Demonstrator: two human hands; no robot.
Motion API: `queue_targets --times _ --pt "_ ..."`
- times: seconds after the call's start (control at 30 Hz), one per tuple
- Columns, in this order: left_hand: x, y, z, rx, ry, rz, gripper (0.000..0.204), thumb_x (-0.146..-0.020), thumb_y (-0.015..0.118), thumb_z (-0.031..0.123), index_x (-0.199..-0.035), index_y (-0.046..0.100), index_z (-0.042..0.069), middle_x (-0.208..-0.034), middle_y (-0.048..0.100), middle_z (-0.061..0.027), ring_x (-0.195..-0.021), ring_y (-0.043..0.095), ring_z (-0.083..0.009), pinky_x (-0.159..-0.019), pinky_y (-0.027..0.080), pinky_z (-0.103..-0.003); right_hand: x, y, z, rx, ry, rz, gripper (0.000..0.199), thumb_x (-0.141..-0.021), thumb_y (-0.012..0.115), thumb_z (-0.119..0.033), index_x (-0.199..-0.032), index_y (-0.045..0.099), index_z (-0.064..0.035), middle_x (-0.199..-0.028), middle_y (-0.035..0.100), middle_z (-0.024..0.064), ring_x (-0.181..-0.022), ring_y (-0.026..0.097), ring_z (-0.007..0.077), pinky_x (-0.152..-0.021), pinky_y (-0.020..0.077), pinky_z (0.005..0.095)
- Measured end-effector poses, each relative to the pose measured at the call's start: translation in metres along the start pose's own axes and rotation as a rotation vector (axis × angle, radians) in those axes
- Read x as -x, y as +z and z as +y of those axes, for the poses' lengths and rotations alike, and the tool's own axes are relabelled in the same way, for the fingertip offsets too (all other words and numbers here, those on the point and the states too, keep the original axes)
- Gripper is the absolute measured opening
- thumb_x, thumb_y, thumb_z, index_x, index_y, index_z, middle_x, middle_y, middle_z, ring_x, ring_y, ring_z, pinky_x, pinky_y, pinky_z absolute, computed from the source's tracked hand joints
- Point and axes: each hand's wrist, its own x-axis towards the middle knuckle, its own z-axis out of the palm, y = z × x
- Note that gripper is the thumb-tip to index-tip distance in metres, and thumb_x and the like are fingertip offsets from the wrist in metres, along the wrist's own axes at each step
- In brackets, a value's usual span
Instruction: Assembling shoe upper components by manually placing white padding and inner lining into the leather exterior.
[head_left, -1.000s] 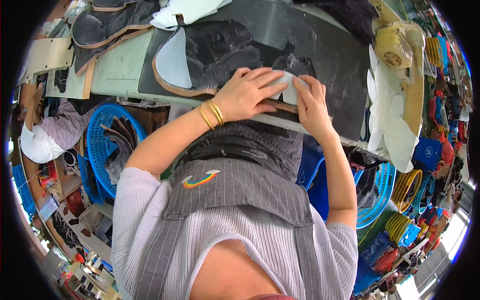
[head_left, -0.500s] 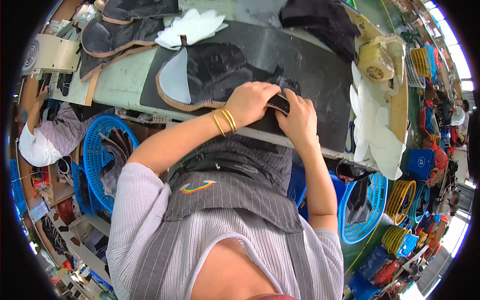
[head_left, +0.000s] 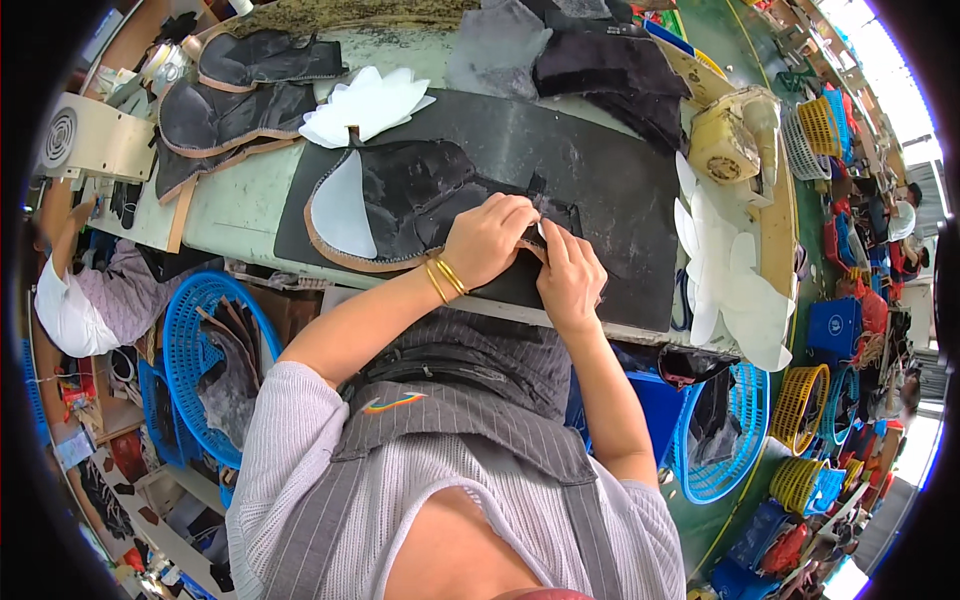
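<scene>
Got left hand (head_left: pixel 488 243) and right hand (head_left: pixel 572 275) both clamped on a wrinkly black, tan-edged piece (head_left: pixel 415 185) with a rounded pale panel (head_left: pixel 343 210), atop a smooth mat (head_left: pixel 625 215).

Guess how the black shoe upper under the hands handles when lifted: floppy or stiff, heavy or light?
The black shoe upper probably sags through the middle, where its surface is creased. The left end is likely stiffer, backed by a smooth white insert. Probably light: it looks thin, lying low on the black mat.
</scene>
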Motion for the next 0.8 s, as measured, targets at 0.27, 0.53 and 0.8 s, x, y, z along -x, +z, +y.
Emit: queue_targets --times 0.27,0.53,0.8 --pt "0.040 -0.027 0.003 0.133 0.037 -0.409 0.018 -0.070 0.065 0.013 -0.086 0.065 0.007 -0.086 0.064 -0.0039 -0.082 0.062 -0.0222 -0.067 0.051 -0.034 0.030 -0.031 -0.005 0.075 -0.293 -0.299 0.035 -0.072 0.060 -0.014 -0.104 0.062 -0.0005 -0.102 0.063 0.0091 -0.093 0.062 0.0226 -0.078 0.0518 0.0302" --pt "0.065 -0.035 0.028 -0.180 0.237 -0.320 0.020 -0.076 0.057 0.016 -0.087 0.066 0.001 -0.091 0.064 -0.0073 -0.093 0.061 -0.0194 -0.081 0.049 -0.032 0.025 -0.041 0.018 -0.225 -0.296 -0.449 0.033 -0.071 0.061 -0.004 -0.103 0.063 -0.0006 -0.105 0.064 0.0126 -0.099 0.063 0.0281 -0.083 0.0525 0.0371" --pt "-0.030 -0.042 -0.038 0.747 -0.829 -0.809 0.029 -0.093 0.062 0.028 -0.101 0.067 0.000 -0.085 0.068 -0.0004 -0.074 0.054 -0.0070 -0.069 0.046 -0.024 -0.085 -0.047 0.044 -0.623 0.240 -0.836 0.015 -0.083 0.062 -0.002 -0.098 0.060 -0.0003 -0.081 0.062 0.0126 -0.073 0.059 0.0199 -0.070 0.0472 0.0310"
